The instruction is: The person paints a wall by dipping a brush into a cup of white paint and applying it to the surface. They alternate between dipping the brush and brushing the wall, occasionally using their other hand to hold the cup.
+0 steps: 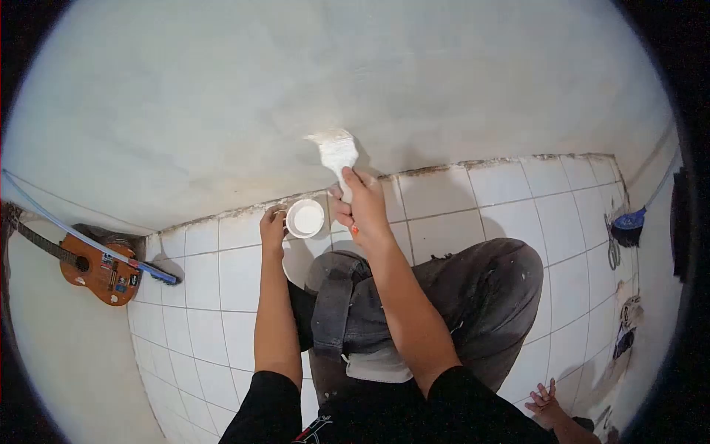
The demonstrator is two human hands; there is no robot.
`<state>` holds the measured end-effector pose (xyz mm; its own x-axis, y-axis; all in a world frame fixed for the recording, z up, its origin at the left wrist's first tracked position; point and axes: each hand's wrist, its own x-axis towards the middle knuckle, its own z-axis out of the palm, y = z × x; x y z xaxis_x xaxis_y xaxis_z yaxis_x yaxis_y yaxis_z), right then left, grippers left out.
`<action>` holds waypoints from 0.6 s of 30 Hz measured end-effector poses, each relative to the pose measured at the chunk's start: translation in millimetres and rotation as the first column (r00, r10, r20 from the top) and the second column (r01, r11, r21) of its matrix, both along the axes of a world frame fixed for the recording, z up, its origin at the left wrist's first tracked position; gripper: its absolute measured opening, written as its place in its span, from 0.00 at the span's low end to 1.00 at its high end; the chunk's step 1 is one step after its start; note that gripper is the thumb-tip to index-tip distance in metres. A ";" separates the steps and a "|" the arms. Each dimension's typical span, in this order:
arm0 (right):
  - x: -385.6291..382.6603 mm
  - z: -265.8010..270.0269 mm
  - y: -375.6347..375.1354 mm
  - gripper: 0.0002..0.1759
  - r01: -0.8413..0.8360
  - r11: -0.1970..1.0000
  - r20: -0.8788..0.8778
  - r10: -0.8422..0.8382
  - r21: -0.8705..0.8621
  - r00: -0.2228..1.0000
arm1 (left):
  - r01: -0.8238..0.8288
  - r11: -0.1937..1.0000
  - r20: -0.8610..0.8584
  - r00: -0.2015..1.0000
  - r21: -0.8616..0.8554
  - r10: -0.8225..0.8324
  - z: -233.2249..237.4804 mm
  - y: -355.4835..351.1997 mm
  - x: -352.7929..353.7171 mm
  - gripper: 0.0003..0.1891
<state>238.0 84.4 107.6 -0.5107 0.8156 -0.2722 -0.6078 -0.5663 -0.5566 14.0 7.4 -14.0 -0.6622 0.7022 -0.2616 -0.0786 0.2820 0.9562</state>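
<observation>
A white-handled paintbrush point(339, 153) is gripped in my right hand point(364, 203), its bristles against the pale wall point(244, 96) low down, above the floor line. Whitish wet paint shows around the bristle tips. My left hand point(274, 228) is closed on the side of a small white cup point(305, 219), held just off the wall's base. White paint appears inside the cup. Both hands are in front of my bent knees, and dark trousers point(473, 296) cover my legs.
White floor tiles point(207, 318) meet the wall along a chipped, dirty edge. At left a guitar point(103, 266) leans near a blue brush on a long handle point(151, 272). A blue broom point(629, 222) stands at right. Another person's hand point(544, 403) shows at lower right.
</observation>
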 end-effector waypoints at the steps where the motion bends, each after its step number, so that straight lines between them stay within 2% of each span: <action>1: 2.9 1.9 0.1 0.09 0.035 0.999 -0.009 -0.036 -0.038 0.999 | 0.005 1.000 -0.004 1.000 -0.005 -0.005 -0.4 -0.3 -0.6 0.11; 6: 17.4 8.4 4.6 0.12 0.124 0.990 -0.084 -0.129 -0.063 0.988 | -0.017 0.999 0.001 1.000 -0.028 0.017 -5.3 -0.2 -4.8 0.10; 9: 24.1 12.9 6.5 0.18 0.208 0.971 -0.138 -0.223 -0.117 0.965 | -0.004 1.000 -0.001 1.000 -0.019 0.004 -7.7 -1.3 -7.4 0.09; 14: 33.3 17.1 8.3 0.21 0.282 0.957 -0.093 -0.288 -0.069 0.953 | -0.036 0.999 0.024 0.999 -0.004 0.036 -7.9 -2.3 -5.6 0.10; 16: 35.9 18.3 9.0 0.22 0.402 0.908 -0.089 -0.413 -0.117 0.906 | -0.021 1.000 0.034 0.999 0.002 0.021 -8.3 -1.7 -6.7 0.10; 18: 40.7 16.3 11.8 0.25 0.415 0.906 -0.081 -0.421 -0.086 0.903 | -0.031 0.999 0.043 0.999 0.009 0.030 -5.9 -2.3 -6.4 0.10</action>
<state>278.7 96.1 124.0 -0.1526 0.9419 -0.2991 -0.8450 -0.2813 -0.4548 7.6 5.2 -19.9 -0.6717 0.6845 -0.2833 -0.1278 0.2697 0.9544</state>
